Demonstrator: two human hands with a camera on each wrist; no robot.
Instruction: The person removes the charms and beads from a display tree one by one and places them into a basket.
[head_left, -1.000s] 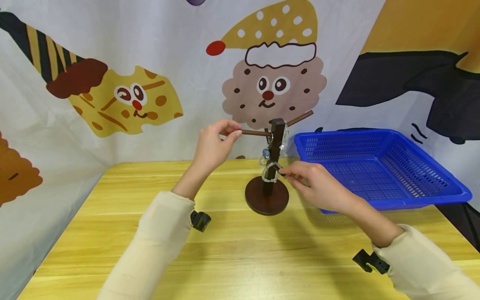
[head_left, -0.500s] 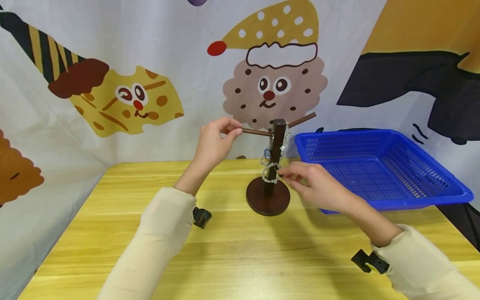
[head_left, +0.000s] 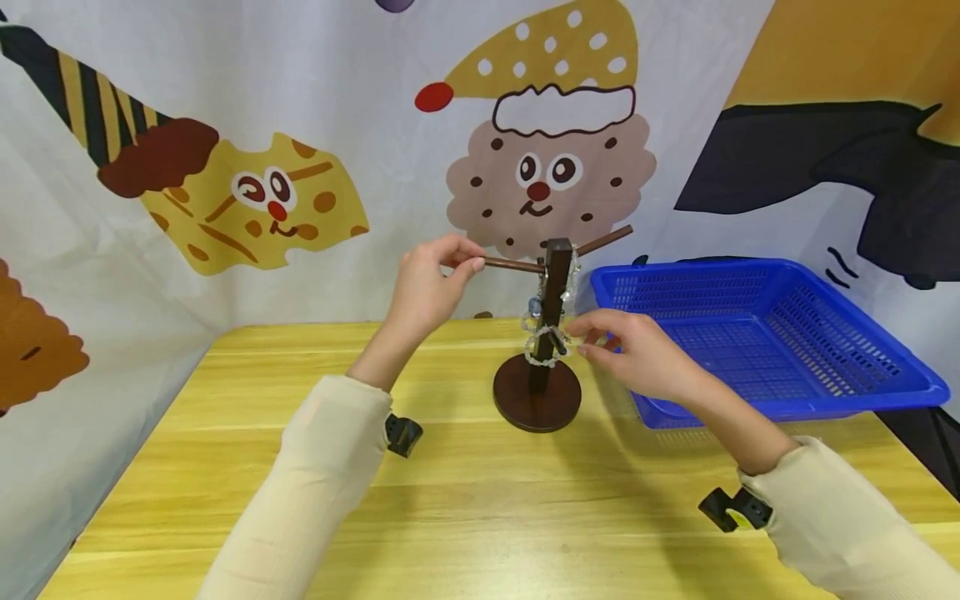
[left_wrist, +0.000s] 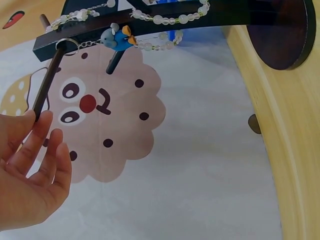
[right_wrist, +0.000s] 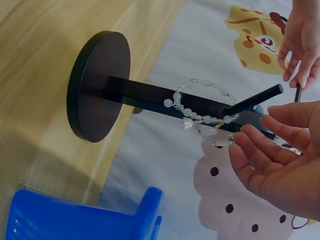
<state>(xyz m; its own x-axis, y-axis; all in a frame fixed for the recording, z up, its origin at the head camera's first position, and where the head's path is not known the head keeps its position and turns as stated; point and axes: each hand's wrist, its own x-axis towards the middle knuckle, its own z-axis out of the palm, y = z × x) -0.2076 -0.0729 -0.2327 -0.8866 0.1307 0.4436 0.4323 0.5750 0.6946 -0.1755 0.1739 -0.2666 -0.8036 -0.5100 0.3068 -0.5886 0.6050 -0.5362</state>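
Note:
A dark wooden jewellery stand [head_left: 557,275] stands upright on its round base [head_left: 537,408], with pegs sticking out of its post. My left hand [head_left: 431,287] pinches the outer end of the upper left peg [left_wrist: 46,85]. On that peg, close to the post, hangs a keychain [left_wrist: 116,38] with a blue bird-like figure. A pale beaded bracelet [right_wrist: 200,118] loops over the front lower peg [right_wrist: 256,100]. Just right of this peg, my right hand [head_left: 637,354] has its fingers spread apart and holds nothing. Further beaded strands [left_wrist: 75,17] hang higher on the stand, partly hidden.
A blue plastic basket [head_left: 750,408] sits to the right of the stand on the yellow wood-grain table [head_left: 480,500]. Behind the table hangs a white cloth [head_left: 405,167] printed with cartoon figures.
My right hand has let go of the front lower peg and drawn slightly right, its fingers parting. The bracelet stays on the peg. My left hand keeps its pinch on the upper left peg.

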